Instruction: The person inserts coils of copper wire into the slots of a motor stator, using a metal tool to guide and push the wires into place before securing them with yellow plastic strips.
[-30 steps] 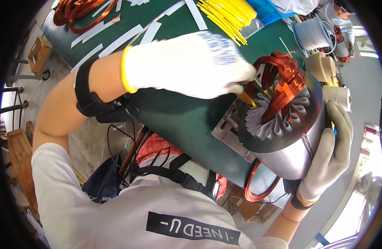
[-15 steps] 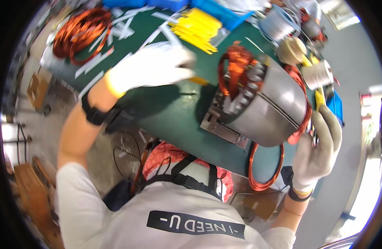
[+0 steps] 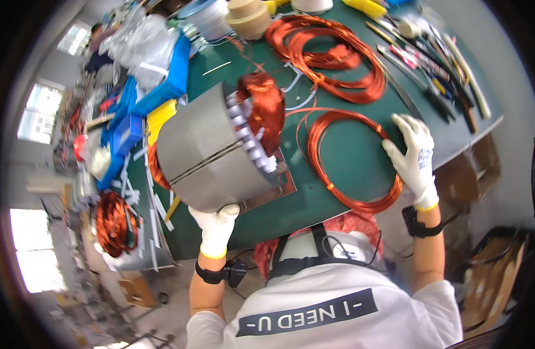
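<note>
A grey steel motor stator (image 3: 206, 148) lies on its side left of the middle of the green table. Copper windings (image 3: 263, 107) bulge from its right end, behind a ring of white slot pieces. My gloved left hand (image 3: 215, 227) grips the stator's near lower edge; the thumb shows, the other fingers are mostly hidden beneath. To the right, my gloved right hand (image 3: 416, 154) is open over the right side of a tied copper wire coil (image 3: 321, 168), thumb and fingers apart. Whether it touches the wire I cannot tell.
Larger copper wire coils (image 3: 369, 87) lie farther back. Hand tools (image 3: 430, 75) spread along the right side. Spools (image 3: 247, 20) stand at the far edge. Left are blue bins (image 3: 173, 75), yellow strips (image 3: 161, 116), white strips (image 3: 154, 224) and another copper bundle (image 3: 111, 224).
My view has swung right. My left hand has come from near the yellow strips to the stator's near edge. My right hand has left the stator's right end for the tied wire coil.
</note>
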Demonstrator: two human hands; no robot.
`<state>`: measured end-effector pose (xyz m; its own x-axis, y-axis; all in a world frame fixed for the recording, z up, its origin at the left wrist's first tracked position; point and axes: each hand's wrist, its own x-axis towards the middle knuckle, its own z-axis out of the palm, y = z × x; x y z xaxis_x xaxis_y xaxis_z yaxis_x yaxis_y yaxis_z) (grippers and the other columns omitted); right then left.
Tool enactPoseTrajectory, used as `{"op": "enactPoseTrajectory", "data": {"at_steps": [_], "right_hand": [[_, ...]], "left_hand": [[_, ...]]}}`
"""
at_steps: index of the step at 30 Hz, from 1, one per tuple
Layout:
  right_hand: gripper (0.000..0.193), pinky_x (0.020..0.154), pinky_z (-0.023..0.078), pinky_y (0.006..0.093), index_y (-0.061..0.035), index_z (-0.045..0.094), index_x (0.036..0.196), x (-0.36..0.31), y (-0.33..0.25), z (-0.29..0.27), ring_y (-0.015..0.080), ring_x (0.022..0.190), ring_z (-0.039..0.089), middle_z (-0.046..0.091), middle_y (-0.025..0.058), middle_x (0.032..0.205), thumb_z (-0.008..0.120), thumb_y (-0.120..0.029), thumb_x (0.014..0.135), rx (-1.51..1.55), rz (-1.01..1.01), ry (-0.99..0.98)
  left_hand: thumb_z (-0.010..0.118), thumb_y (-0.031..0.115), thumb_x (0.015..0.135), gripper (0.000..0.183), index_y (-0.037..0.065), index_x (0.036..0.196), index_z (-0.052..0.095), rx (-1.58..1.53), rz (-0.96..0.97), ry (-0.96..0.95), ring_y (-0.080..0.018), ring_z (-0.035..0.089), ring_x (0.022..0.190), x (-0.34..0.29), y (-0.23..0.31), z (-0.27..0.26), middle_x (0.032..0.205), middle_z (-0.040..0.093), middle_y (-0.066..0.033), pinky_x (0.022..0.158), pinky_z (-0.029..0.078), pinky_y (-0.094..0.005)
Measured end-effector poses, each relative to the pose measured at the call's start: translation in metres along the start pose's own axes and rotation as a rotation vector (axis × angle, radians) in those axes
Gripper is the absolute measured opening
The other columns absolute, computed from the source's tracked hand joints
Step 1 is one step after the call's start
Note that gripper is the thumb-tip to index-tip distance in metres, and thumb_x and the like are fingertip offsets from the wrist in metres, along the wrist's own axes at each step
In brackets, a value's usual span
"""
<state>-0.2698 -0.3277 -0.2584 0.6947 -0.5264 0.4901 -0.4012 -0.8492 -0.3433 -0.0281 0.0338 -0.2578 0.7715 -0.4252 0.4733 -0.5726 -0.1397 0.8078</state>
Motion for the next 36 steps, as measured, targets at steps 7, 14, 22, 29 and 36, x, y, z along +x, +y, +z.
{"op": "enactPoseTrajectory", "data": {"at_steps": [7,14,22,29,36], "right_hand": [[0.048,0.106,0.044,0.0485,-0.0088,0.071,0.122,0.0,-0.005,-0.003,0.0363,0.122,0.058,0.067,0.013,0.127,0.08,-0.027,0.079,0.013,0.134,0.005],[0.043,0.107,0.043,0.0482,-0.0085,0.073,0.118,-0.002,-0.003,-0.004,0.0363,0.124,0.057,0.066,0.0133,0.127,0.081,-0.027,0.08,0.036,0.109,0.004],[0.032,0.1,0.048,0.0441,-0.0047,0.073,0.113,0.03,-0.046,-0.028,0.0368,0.115,0.062,0.069,0.0169,0.119,0.077,-0.017,0.083,0.3,0.017,0.071],[0.049,0.066,0.051,0.0453,-0.0037,0.067,0.069,0.113,-0.134,0.001,0.036,0.069,0.067,0.063,0.0174,0.067,0.06,-0.043,0.098,0.192,-0.292,-0.426],[0.041,0.052,0.048,0.0474,-0.0054,0.059,0.067,0.107,-0.147,0.048,0.0365,0.057,0.062,0.057,0.0143,0.058,0.063,-0.035,0.096,0.282,-0.268,-0.246]], "left_hand": [[0.053,0.047,0.104,0.064,-0.005,0.14,0.046,-0.108,-0.251,-0.067,-0.0197,0.058,0.114,0.031,0.055,-0.041,0.135,0.057,-0.0107,0.102,0.047,-0.0393],[0.049,0.024,0.107,0.054,-0.005,0.15,0.036,0.77,0.356,-0.068,-0.0246,0.048,0.137,0.057,0.059,-0.065,0.155,0.045,-0.0175,0.118,0.033,-0.0393],[0.051,0.024,0.105,0.043,-0.005,0.136,0.055,0.388,-0.244,-0.253,-0.0306,0.058,0.125,0.052,-0.005,-0.104,0.137,0.061,-0.0197,0.109,0.042,-0.0407],[0.054,0.024,0.105,0.044,-0.004,0.138,0.052,-0.035,-0.243,-0.335,-0.0257,0.06,0.12,0.053,-0.056,-0.076,0.136,0.061,-0.0175,0.106,0.045,-0.037],[0.057,0.023,0.104,0.043,-0.003,0.138,0.051,-0.369,-0.479,-0.285,-0.0225,0.061,0.118,0.053,-0.037,-0.042,0.135,0.061,-0.0162,0.104,0.047,-0.0344]]}}
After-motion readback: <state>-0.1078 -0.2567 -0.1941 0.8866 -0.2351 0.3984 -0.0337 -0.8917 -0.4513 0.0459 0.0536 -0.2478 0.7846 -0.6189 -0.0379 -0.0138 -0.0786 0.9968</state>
